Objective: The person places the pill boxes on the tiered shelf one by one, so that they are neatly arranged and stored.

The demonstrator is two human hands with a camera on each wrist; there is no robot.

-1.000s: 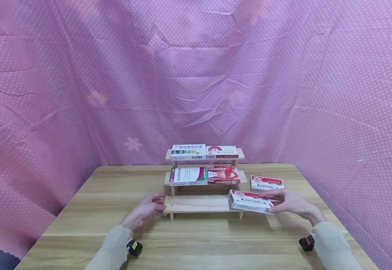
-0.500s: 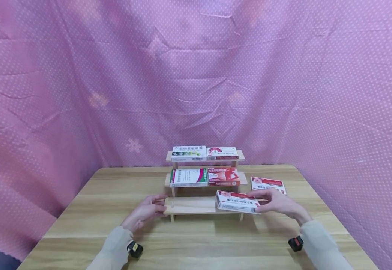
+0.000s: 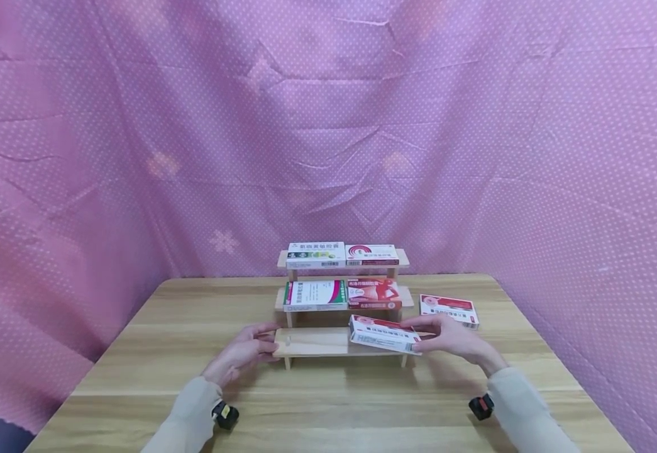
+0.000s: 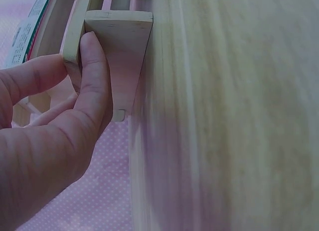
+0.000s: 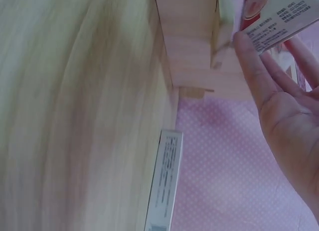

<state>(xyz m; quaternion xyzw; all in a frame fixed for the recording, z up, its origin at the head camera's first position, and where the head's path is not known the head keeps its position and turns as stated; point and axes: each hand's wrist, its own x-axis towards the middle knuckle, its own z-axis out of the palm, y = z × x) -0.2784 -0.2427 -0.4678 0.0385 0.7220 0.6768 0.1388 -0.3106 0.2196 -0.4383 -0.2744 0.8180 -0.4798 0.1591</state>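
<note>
My right hand point(image 3: 454, 340) holds a red-and-white medicine box point(image 3: 381, 333) by its right end, over the right half of the bottom step. The box lies tilted, its left end higher in view; contact with the board is unclear. At the other side, my left hand point(image 3: 243, 352) pinches the left end of the three-step wooden display stand point(image 3: 317, 341). In the left wrist view, thumb and finger point(image 4: 94, 76) grip the board's end point(image 4: 73, 44). The right wrist view shows the held box point(image 5: 281, 17) at the fingertips.
A similar red-and-white box point(image 3: 449, 308) lies on the table point(image 3: 204, 308), right of the stand. The middle step bears a white-green box point(image 3: 315, 294) and a red box point(image 3: 375, 292). Two white boxes, one of them the left box point(image 3: 315, 253), lie on the top step. Pink cloth point(image 3: 328, 157) hangs behind.
My right hand has carried the medicine box leftward, from the bottom step's right end to over its right half. The left hand has stayed at the stand's left end.
</note>
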